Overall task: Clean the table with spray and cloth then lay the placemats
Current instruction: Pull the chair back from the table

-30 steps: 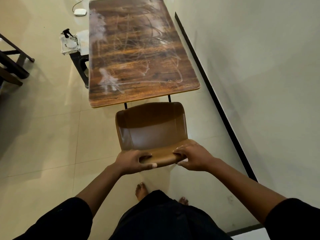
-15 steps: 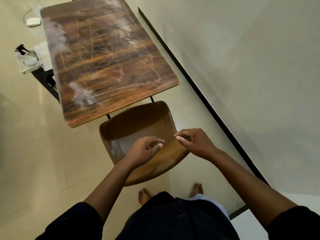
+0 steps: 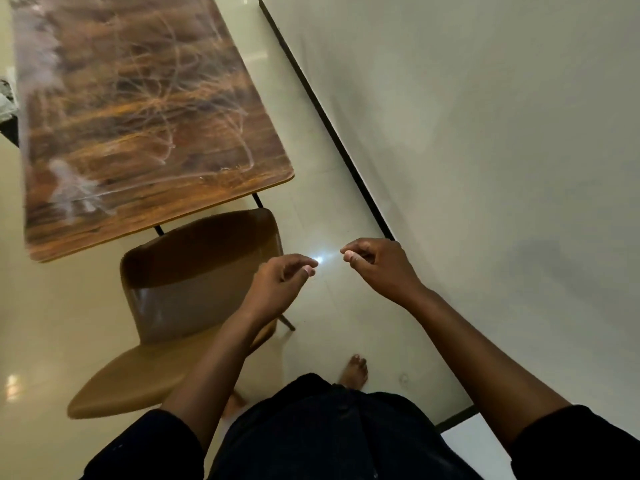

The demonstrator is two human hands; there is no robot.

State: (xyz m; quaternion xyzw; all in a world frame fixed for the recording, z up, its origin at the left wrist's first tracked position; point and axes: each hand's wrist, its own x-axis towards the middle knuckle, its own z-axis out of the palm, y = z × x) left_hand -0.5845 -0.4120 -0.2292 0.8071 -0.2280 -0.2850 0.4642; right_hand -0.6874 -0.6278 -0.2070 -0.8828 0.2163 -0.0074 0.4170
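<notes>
Your left hand [image 3: 277,285] hangs in the air above the right side of the brown chair [image 3: 180,306], its fingers [image 3: 304,268] loosely curled with the thumb near the fingertips, and nothing shows between them. Your right hand [image 3: 381,268] is held just beside it, over the pale floor [image 3: 329,202], its fingers also loosely curled and holding nothing you can see. The two hands are close together but apart, with a bright glint of light on the floor between them.

The wooden worktop [image 3: 138,116] lies ahead and to your left, well apart from both hands. Its surface is covered in pale streaks and swirling smears, with a whitish patch near the front left corner. The chair stands at the near end of the worktop, its backrest toward you and its seat partly tucked under the edge. A wall [image 3: 485,133] with a dark skirting strip runs along your right. One bare foot [image 3: 355,370] shows on the floor below your hands. The picture is blurred, and no spray, cloth or placemat can be made out clearly.
</notes>
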